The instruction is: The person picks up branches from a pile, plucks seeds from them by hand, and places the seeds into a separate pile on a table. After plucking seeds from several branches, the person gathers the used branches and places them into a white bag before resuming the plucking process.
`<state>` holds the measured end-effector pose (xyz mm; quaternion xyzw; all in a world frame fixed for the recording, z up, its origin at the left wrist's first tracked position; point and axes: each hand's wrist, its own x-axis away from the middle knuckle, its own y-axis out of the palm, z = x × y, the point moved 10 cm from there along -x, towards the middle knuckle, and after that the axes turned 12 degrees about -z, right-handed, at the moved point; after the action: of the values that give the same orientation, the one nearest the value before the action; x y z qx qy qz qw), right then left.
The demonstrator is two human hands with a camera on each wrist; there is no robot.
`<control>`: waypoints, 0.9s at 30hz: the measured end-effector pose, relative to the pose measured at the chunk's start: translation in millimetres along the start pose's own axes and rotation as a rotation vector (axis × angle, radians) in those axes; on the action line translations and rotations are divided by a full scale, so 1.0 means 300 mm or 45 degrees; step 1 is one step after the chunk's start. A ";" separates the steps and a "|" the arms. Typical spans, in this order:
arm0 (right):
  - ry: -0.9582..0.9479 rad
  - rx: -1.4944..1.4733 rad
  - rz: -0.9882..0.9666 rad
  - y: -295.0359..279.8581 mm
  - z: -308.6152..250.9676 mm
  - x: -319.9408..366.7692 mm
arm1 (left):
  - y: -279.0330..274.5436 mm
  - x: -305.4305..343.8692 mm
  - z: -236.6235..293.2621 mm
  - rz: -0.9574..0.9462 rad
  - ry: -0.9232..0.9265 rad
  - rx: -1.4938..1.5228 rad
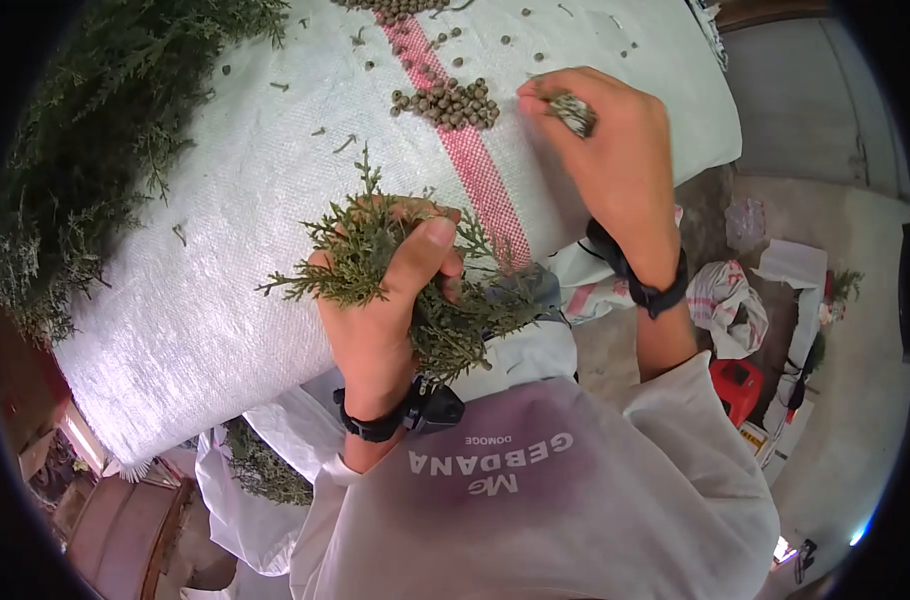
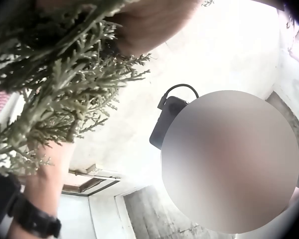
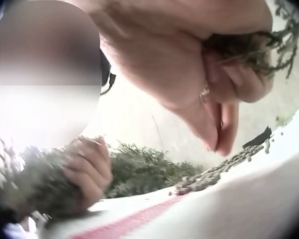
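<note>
My left hand (image 1: 380, 300) grips a bunch of scaly green conifer sprigs (image 1: 360, 250), thumb over the stems, above the near side of a white woven sack (image 1: 225, 230). Leafy ends spread out on both sides of the fist. In the right wrist view a sprig (image 3: 284, 47) sticks out of my right hand (image 1: 620, 135), held by its curled fingers. The thumb and a fingertip meet just right of a heap of small round brown cones (image 1: 460, 105), which lies across the sack's red stripe. Whatever is between those fingertips is hidden.
A large pile of conifer branches (image 1: 95, 130) covers the sack's left side. More cones (image 1: 395, 8) lie at the far edge, with loose cones and twig bits scattered around. On the floor at right are a crumpled bag (image 1: 730, 305) and a red object (image 1: 737, 390).
</note>
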<state>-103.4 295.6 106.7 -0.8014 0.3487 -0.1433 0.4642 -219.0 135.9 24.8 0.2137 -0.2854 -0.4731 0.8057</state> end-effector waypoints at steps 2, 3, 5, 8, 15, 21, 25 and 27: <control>0.186 -0.299 0.034 -0.029 -0.006 0.052 | -0.003 -0.002 -0.001 0.007 0.008 0.013; 0.191 -0.300 0.006 -0.024 -0.036 0.078 | -0.008 0.006 -0.004 0.035 0.015 0.034; 0.364 -0.871 -0.062 0.036 -0.041 0.137 | -0.009 0.007 -0.005 0.069 0.031 0.063; 0.430 -1.248 -0.110 0.114 -0.035 0.163 | 0.011 -0.009 0.031 0.017 0.136 -0.289; 0.389 -1.454 -0.176 0.200 -0.030 0.174 | 0.044 -0.009 0.030 0.004 0.066 -0.337; 0.374 -1.531 -0.236 0.220 -0.014 0.180 | 0.036 -0.003 0.019 0.133 -0.044 -0.355; 0.356 -1.574 -0.208 0.209 -0.014 0.178 | 0.037 -0.008 0.031 0.109 0.035 -0.489; 0.349 -1.611 -0.196 0.211 -0.011 0.172 | 0.037 -0.012 0.042 0.107 0.059 -0.527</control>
<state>-95.3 237.3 50.1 -0.9171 0.3635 -0.0443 -0.1575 -221.6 143.4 39.9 0.0423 -0.1722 -0.4827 0.8576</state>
